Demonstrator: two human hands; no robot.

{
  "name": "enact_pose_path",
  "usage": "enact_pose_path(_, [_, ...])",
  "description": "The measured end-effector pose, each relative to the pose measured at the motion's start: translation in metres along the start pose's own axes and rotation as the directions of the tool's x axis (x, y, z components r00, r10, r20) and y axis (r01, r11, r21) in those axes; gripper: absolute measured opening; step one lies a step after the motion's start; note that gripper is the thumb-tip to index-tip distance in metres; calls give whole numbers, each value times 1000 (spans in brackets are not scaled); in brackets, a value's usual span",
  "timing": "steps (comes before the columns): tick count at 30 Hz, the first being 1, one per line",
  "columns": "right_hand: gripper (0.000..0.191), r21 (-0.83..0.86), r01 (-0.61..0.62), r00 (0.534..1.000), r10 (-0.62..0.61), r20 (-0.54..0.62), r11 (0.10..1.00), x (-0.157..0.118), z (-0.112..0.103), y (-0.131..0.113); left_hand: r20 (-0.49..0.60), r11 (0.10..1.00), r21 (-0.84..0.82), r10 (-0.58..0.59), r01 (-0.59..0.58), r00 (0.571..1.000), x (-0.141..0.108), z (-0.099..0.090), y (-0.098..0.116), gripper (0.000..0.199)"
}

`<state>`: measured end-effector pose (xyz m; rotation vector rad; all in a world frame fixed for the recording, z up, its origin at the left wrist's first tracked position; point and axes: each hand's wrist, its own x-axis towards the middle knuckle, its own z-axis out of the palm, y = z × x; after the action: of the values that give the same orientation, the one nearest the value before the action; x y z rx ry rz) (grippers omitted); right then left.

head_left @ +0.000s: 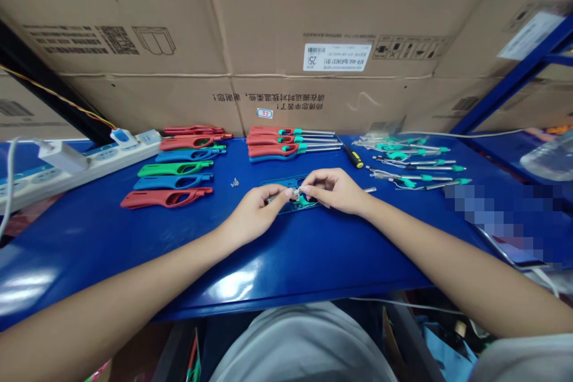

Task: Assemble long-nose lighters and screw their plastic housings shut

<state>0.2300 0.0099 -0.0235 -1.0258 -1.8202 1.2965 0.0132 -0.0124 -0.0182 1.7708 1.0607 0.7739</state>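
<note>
At the middle of the blue table, my left hand [262, 206] and my right hand [338, 190] meet, fingertips pinched together on a lighter's inner assembly [296, 193]. Small pale and metallic bits of it show between the fingers, too small to make out. Just beneath lies an open blue lighter casing [283, 182], partly covered by my hands. A green trigger [304, 202] is visible under my fingers. From below my right hand a metal tube tip [370, 190] sticks out to the right. To the left of my hands rests a little group of screws [235, 182].
Red, green and blue lighter casings [168, 197] line the left. Red lighters with metal tubes [273, 148] lie at the back beside a yellow-black screwdriver [353, 156]. Several inner assemblies [425, 164] are spread right. A power strip [105, 158] and cardboard wall [268, 48] border the table.
</note>
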Motion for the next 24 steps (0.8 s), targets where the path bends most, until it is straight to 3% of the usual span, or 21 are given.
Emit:
enact_pose_path(12, [40, -74, 42, 998, -45, -45, 996, -1, 5, 7, 16, 999, 49, 16, -16, 1000, -3, 2, 1, 39])
enact_pose_path(15, [42, -57, 38, 998, -40, -39, 998, -1, 5, 5, 35, 993, 117, 10, -14, 999, -4, 1, 2, 41])
enact_pose_path(18, [42, -40, 48, 998, -49, -29, 998, -1, 3, 4, 37, 977, 199, 77, -83, 996, -4, -3, 3, 40])
enact_pose_path(21, [39, -58, 54, 998, -55, -10, 997, 0, 2, 6, 69, 927, 324, 175, -188, 982, -5, -12, 7, 32])
enact_pose_path(24, [34, -107, 113, 994, -113, 4, 988, 1, 2, 7, 82, 873, 444, 182, -200, 980, -6, -20, 11, 31])
